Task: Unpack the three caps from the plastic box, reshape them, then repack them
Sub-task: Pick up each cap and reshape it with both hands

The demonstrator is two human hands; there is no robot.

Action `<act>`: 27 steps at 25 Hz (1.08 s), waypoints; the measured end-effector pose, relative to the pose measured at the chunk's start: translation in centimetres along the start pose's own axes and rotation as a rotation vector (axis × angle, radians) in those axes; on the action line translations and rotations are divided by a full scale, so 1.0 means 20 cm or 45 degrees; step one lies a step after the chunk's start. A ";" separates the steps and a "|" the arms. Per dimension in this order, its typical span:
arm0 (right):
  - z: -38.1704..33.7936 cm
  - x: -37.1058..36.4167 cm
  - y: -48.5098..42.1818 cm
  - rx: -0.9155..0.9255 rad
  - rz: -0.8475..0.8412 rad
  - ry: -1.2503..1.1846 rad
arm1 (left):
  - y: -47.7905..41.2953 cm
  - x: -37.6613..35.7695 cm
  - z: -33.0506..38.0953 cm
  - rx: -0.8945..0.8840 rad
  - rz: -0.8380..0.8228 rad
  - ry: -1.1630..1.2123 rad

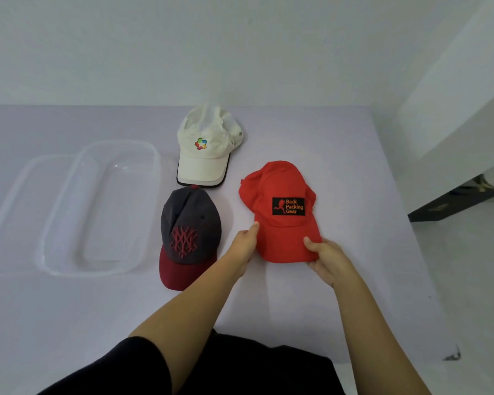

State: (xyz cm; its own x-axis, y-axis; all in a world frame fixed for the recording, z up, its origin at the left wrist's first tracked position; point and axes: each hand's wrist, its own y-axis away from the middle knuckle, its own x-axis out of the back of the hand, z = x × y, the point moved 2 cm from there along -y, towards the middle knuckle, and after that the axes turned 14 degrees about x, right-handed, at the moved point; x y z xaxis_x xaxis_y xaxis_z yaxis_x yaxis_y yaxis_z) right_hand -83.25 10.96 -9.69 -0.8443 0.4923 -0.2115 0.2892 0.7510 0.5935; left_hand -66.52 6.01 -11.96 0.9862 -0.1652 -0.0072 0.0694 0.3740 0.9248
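Note:
Three caps lie on the pale table. The red cap (280, 226) with a black patch sits right of centre, its brim toward me. My left hand (244, 243) grips the brim's left edge and my right hand (324, 255) grips its right edge, thumb on top. A grey cap with a maroon brim (190, 238) lies just left of my left arm. Behind it sits a white cap (207, 151) with a coloured logo. The clear plastic box (103, 206) stands open at the left, with nothing inside it.
The box's clear lid (15, 212) lies flat to the left of the box, partly under it. The table's right edge (411, 252) drops to a white floor, where a dark object (454, 203) stands by the wall.

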 end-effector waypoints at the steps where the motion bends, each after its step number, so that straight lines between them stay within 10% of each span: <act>1: -0.02 -0.01 0.02 0.004 -0.056 -0.025 | -0.01 0.00 0.01 0.010 -0.060 0.081; 8: -0.18 -0.04 0.11 0.236 -0.169 0.126 | 0.18 -0.03 0.18 -0.167 -0.132 0.390; 15: -0.20 -0.21 0.11 0.384 0.266 0.450 | 0.36 -0.02 0.22 -0.130 0.018 0.307; 27: -0.25 -0.39 0.20 0.072 -0.024 -0.291 | 0.47 -0.04 0.23 0.044 -0.319 0.529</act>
State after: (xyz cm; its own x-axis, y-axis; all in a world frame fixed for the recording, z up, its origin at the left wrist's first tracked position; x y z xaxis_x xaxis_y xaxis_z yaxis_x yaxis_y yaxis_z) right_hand -77.75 7.78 -1.75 -0.7277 0.5598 -0.3964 0.3044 0.7815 0.5446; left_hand -67.39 5.41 -1.54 0.9169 0.1348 -0.3757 0.3141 0.3373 0.8875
